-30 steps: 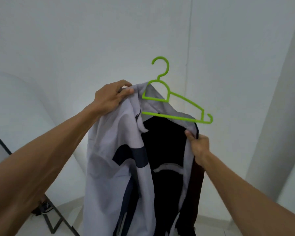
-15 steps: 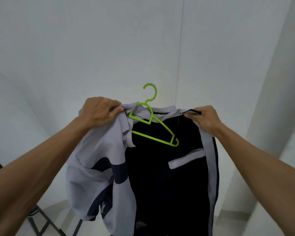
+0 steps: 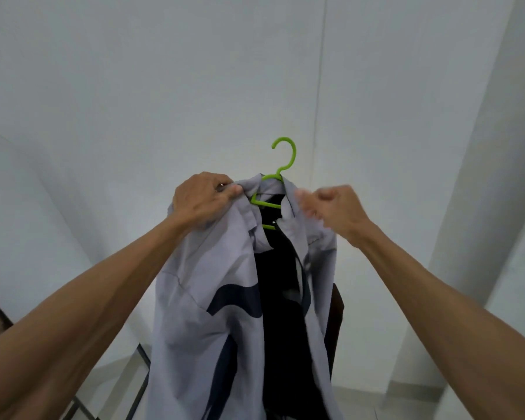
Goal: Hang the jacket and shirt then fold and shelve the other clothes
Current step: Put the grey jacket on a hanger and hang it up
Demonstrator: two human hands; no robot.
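Grey-and-navy fabric jacket (image 3: 200, 298) over green plastic hanger (image 3: 289, 159), collar gripped by left hand (image 3: 203, 201); right hand (image 3: 337, 212) blurred, fingers curled, hold impossible to tell.

Jacket (image 3: 194, 328) pale grey, navy bands, black lining; hanger (image 3: 292, 156) lime green.

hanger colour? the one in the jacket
Bright lime green hanger. The head view shows it best, with the hook standing clear above the grey jacket collar.

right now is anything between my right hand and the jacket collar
Nothing visible. The right hand is at the jacket collar by the green hanger; blur hides whether it grips. The left hand grips the other side.
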